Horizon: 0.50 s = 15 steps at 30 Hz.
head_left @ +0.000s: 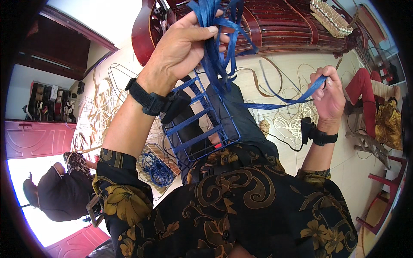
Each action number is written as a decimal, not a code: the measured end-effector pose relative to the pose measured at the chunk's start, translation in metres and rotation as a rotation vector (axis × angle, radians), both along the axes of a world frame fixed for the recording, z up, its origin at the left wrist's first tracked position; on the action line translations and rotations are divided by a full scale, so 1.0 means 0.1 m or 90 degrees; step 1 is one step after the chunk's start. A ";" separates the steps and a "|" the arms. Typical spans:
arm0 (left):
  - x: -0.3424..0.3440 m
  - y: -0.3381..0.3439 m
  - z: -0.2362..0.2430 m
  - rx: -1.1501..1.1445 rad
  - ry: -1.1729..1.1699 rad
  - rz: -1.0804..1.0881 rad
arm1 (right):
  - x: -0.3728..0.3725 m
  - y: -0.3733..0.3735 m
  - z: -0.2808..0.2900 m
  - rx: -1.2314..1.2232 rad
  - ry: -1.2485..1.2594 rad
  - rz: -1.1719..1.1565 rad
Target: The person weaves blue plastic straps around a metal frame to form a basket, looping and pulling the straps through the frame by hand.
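Observation:
My left hand (189, 43) is raised at the top middle, closed around a looped bundle of blue flat strips (214, 64). One strip (275, 104) runs from the bundle across to my right hand (329, 92), which pinches it at the right. On my lap rests a blue wire frame (221, 118), shaped like an open basket, with blue strips wrapped across its side. The frame stands below and between the two hands, and neither hand touches it. Part of its far end is hidden behind my left wrist and the hanging loops.
A dark red slatted wooden bench (275, 32) stands ahead, with a woven piece (331, 19) on it. Blue strip coils (157, 168) and pale strips (103, 101) lie on the floor. One person (60, 191) sits at left, another (365, 103) at right.

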<state>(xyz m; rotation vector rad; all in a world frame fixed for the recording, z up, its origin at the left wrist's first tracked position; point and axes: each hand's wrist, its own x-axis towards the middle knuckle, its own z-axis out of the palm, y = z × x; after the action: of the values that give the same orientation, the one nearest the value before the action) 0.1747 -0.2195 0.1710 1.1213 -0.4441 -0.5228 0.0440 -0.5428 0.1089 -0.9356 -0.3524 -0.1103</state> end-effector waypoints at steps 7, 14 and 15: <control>-0.07 -0.31 0.22 0.628 -0.519 -0.118 | -0.05 0.19 0.38 0.044 -0.125 0.084; -0.46 -0.53 0.26 0.078 -0.233 -0.272 | 0.15 0.50 0.72 -0.190 -0.132 0.074; -0.52 -0.50 0.30 0.057 -0.121 -0.286 | 0.18 0.49 0.71 -0.226 -0.121 0.037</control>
<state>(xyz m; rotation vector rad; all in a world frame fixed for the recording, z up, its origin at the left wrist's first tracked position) 0.1231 -0.2697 0.2005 1.1659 -0.8550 -0.8383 0.0621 -0.4933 0.1797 -1.2684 -0.5873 -0.0848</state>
